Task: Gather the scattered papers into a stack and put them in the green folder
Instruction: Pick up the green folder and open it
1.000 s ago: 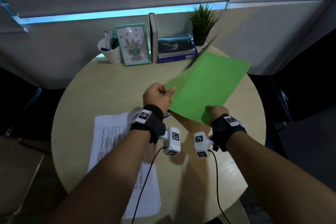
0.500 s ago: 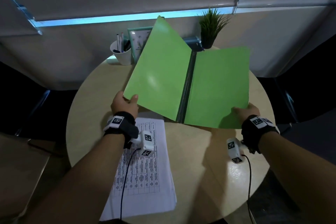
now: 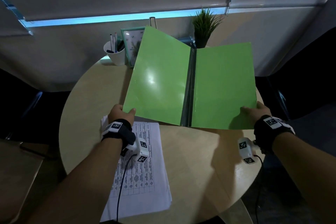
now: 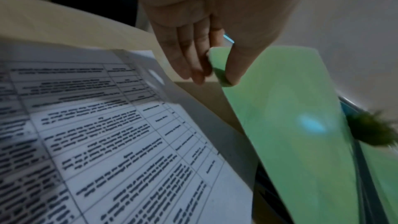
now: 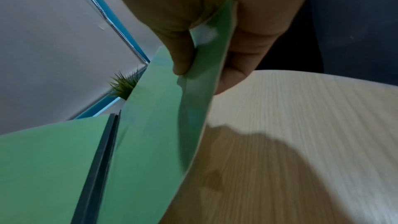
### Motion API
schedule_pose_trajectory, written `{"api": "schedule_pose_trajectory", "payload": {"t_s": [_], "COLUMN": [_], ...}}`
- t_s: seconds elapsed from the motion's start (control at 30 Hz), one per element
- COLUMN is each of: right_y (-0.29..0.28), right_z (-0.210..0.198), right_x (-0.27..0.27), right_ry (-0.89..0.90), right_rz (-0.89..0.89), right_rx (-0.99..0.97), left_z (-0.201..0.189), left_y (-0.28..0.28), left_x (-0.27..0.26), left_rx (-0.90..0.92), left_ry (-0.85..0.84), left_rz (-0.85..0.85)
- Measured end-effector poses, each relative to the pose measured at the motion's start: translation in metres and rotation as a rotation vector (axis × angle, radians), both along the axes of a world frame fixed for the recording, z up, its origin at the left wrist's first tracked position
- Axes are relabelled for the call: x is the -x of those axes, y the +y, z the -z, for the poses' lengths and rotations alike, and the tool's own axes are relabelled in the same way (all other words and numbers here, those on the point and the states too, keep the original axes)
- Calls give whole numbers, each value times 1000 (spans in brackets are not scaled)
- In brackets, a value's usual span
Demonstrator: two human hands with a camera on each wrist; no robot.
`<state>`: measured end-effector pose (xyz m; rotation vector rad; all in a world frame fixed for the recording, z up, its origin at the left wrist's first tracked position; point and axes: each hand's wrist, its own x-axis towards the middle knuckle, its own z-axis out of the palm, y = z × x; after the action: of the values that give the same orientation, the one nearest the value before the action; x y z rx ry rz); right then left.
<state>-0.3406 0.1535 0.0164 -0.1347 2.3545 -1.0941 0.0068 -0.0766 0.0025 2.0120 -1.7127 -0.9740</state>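
Note:
The green folder [image 3: 189,85] is spread wide open above the round table, dark spine [image 3: 189,89] in the middle. My left hand [image 3: 121,113] pinches the near corner of the left cover [image 4: 217,64], thumb on top and fingers under it. My right hand [image 3: 258,112] pinches the near corner of the right cover [image 5: 206,47] the same way. The stack of printed papers [image 3: 141,169] lies flat on the table under my left forearm, with tables of text on the top sheet [image 4: 107,134].
The round wooden table [image 3: 200,160] has bare surface between the papers and my right wrist. At its back stand a white pen cup [image 3: 114,54], a framed picture [image 3: 131,42], an upright book [image 3: 153,22] and a potted plant [image 3: 204,25]. Dark chairs flank the table.
The folder went from closed a second ago to fully open. Both hands moved apart, left hand leftward with the front cover, right hand rightward. In the last half second the covers flattened a little more.

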Motion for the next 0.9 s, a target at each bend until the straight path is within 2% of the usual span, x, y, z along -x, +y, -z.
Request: {"api": "schedule_pose_trajectory", "payload": {"t_s": [0.07,0.17,0.3,0.43,0.5,0.57,0.63,0.77,0.83,0.9], "right_y": [1,-1,-12,-32,-40,-46,-52,-60,-59,-57], "right_z": [-5,-16,-39,-67,-84,-100,-117,-140,-148,-153], "right_x": [4,9,7,-6,-13,-19,-26,-33,-34,-33], "right_ry": [-12,-69,-148,-206,-215,-185,-146,-177,-256,-368], "right_rz": [-16,-12,-5,7,-34,-86,-130,-146,-177,-258], "right_rx": [58,185,355,561,603,619,600,696,749,795], "left_z": [0,-8,-23,-36,-42,-47,-57,-92,-114,-134], "left_y": [2,9,35,65,77,88,97,96,92,89], "left_x": [7,29,73,117,134,146,153,160,160,160], "left_rx": [39,202,355,335,250,125,104,309,401,483], "left_ry": [1,-168,-405,-480,-403,-274,-228,-218,-210,-132], "left_rz": [28,173,617,965,1044,1085,1101,924,844,784]}}
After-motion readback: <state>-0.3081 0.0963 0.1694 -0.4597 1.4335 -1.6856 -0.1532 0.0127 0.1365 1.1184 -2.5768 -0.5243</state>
